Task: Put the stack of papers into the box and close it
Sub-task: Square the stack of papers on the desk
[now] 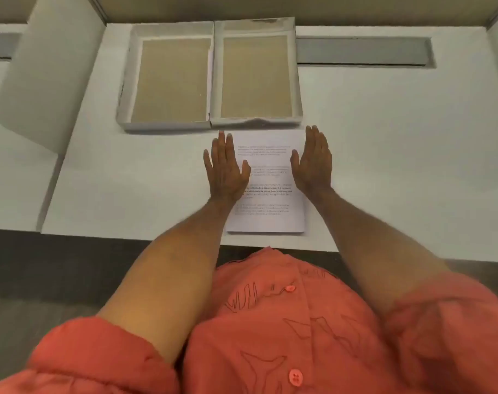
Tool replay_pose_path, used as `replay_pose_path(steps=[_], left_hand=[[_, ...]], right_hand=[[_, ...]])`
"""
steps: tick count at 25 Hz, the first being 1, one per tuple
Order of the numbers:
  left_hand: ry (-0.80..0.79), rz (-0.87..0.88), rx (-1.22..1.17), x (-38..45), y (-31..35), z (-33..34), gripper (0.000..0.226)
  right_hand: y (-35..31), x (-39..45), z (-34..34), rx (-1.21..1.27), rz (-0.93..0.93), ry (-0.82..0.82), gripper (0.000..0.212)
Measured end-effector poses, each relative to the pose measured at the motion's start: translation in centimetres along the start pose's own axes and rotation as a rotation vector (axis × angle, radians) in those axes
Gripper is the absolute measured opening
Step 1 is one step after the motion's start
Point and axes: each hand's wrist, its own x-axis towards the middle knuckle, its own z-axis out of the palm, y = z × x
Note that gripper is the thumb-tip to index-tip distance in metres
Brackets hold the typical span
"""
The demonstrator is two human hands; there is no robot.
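A stack of white printed papers [270,166] lies flat near the table's front edge. My left hand [226,166] hovers over its left edge, fingers straight and apart, holding nothing. My right hand [313,160] is at the stack's right edge, also open and flat. Just beyond the papers sit two shallow white trays with brown cardboard floors, side by side: the left one [128,81] and the right one [297,81]. Both are empty; which is the box and which the lid I cannot tell.
The white table [398,166] has a grey recessed slot [361,51] at the back right. A white rounded panel [43,81] stands at the left. A beige partition runs along the back. My orange shirt fills the lower view.
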Motion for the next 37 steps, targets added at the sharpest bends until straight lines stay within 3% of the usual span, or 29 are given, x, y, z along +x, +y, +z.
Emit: replay_pose_path(steps=[6,9,16,21,30,33,37], left_hand=[[-0.137,-0.190,-0.132,-3.4,-0.6,2.0,0.073],[-0.181,-0.353,-0.221,-3.8,-0.5,2.2,0.072],[-0.226,-0.482,-0.336,-3.9,-0.7,1.8,0.061],[-0.285,-0.512,-0.359,-3.6,-0.8,1.6,0.060],[-0.333,-0.524,-0.360,-2.6,-1.0,1.4,0.065],[-0.328,-0.515,-0.363,-2.6,-1.0,1.3,0.064],[-0.330,-0.505,-0.358,-2.7,-1.0,1.1,0.064]], right_hand=[[0.1,-3.8,2.2,0.167,0.166,-0.203,0.067],[-0.7,-4.8,2.7,0.192,0.237,-0.189,0.066],[-1.3,-4.5,2.9,0.328,0.507,-0.172,0.062],[-0.5,-3.7,2.0,0.411,0.690,-0.324,0.058],[-0.9,-2.3,2.6,0.518,0.868,-0.412,0.084],[-1.2,-2.4,2.6,0.464,0.864,-0.478,0.078],[-1.4,-2.9,2.2,0.532,0.871,-0.423,0.070]])
